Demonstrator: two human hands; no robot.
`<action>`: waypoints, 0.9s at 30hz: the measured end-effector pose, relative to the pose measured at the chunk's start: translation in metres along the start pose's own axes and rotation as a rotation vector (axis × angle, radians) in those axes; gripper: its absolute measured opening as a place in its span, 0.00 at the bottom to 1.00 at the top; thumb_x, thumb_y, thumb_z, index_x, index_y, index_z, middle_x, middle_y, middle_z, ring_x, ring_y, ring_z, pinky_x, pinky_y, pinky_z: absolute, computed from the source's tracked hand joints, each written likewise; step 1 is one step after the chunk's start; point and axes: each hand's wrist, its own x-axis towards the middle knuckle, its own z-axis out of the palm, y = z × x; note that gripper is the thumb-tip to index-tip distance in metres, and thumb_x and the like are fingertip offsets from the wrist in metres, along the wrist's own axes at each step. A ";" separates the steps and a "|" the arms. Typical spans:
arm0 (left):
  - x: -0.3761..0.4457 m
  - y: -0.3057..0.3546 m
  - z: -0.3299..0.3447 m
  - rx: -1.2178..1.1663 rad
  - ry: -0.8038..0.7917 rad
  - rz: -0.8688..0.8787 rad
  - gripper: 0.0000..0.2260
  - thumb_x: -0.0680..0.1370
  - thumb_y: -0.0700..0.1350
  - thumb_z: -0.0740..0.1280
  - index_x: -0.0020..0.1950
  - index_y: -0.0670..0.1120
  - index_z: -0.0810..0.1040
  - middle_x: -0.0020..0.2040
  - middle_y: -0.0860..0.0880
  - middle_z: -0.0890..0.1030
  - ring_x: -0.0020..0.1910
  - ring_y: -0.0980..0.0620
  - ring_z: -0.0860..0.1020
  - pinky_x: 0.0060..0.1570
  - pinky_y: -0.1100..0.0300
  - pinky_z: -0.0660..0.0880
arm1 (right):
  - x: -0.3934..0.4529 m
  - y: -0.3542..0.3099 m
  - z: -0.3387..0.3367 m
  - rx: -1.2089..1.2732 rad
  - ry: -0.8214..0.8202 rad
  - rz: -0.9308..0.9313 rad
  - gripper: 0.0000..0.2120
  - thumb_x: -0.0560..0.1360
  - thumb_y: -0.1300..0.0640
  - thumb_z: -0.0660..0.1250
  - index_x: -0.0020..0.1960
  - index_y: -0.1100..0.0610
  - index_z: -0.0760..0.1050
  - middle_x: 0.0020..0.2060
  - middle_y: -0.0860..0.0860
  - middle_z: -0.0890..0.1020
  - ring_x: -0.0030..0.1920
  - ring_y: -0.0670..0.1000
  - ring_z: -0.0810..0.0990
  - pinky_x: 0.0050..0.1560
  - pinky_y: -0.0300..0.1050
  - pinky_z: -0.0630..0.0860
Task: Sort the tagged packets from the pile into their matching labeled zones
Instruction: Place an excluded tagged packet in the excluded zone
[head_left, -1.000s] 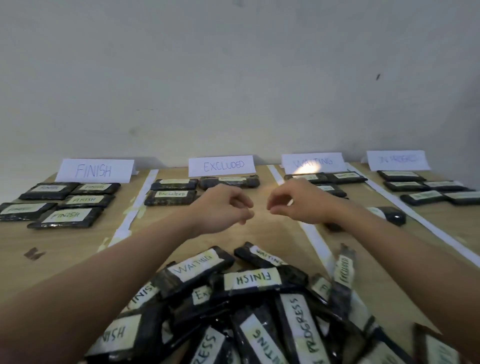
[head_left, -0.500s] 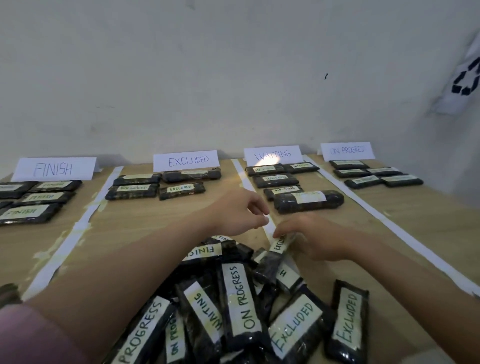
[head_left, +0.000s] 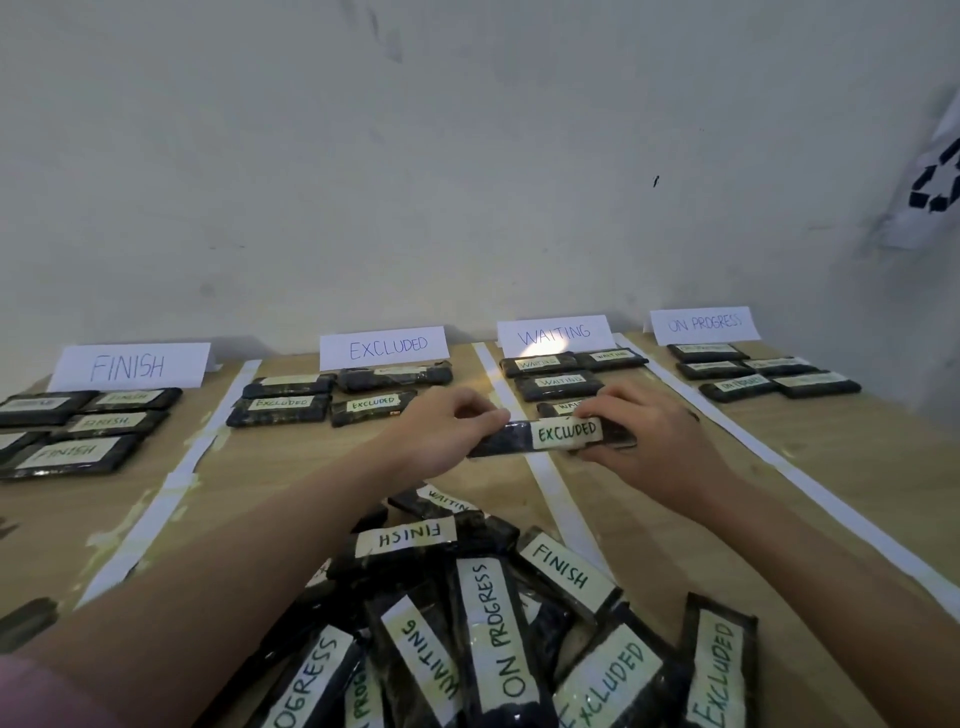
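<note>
Both hands meet at the centre of the frame on one dark packet tagged EXCLUDED (head_left: 550, 438). The left hand (head_left: 447, 436) pinches its left end, and the right hand (head_left: 641, 441) curls round its right end, thumb below and fingers over the top edge. The packet lies level between them, above the white tape strip (head_left: 545, 483) that divides the middle two zones of the wooden table (head_left: 291, 478).

At the bottom centre sits the pile (head_left: 493, 623) of black packets, tags reading FINISH, ON PROGRESS, WAITING and EXCLUDED, heaped at all angles.

Along the back edge stand four paper signs. FINISH sign (head_left: 132, 365) is at left centre with several packets laid before it. EXCLUDED sign (head_left: 384, 347) has four packets in front. WAITING sign (head_left: 556, 335) stands right of centre, its packets partly hidden behind the hands. ON PROGRESS sign (head_left: 704, 325) is far right, with five packets below it.
</note>
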 end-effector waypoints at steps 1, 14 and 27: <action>-0.001 -0.001 -0.003 -0.025 -0.005 -0.009 0.11 0.78 0.51 0.62 0.52 0.46 0.78 0.42 0.52 0.78 0.40 0.55 0.76 0.41 0.62 0.72 | 0.001 -0.002 0.002 -0.005 0.004 0.000 0.19 0.61 0.58 0.79 0.50 0.56 0.80 0.42 0.50 0.79 0.40 0.50 0.76 0.40 0.51 0.76; -0.007 -0.051 -0.092 -0.285 0.353 -0.202 0.03 0.77 0.41 0.65 0.50 0.44 0.77 0.44 0.46 0.80 0.42 0.53 0.78 0.40 0.61 0.72 | 0.072 -0.058 0.052 0.091 0.023 0.113 0.18 0.69 0.55 0.73 0.58 0.56 0.78 0.48 0.53 0.79 0.46 0.54 0.78 0.49 0.47 0.72; -0.046 -0.150 -0.149 -0.073 0.452 -0.394 0.05 0.74 0.38 0.68 0.48 0.44 0.77 0.44 0.44 0.81 0.43 0.49 0.77 0.36 0.62 0.70 | 0.146 -0.145 0.173 0.019 -0.391 -0.020 0.17 0.74 0.50 0.67 0.62 0.53 0.75 0.54 0.52 0.76 0.54 0.54 0.76 0.48 0.48 0.74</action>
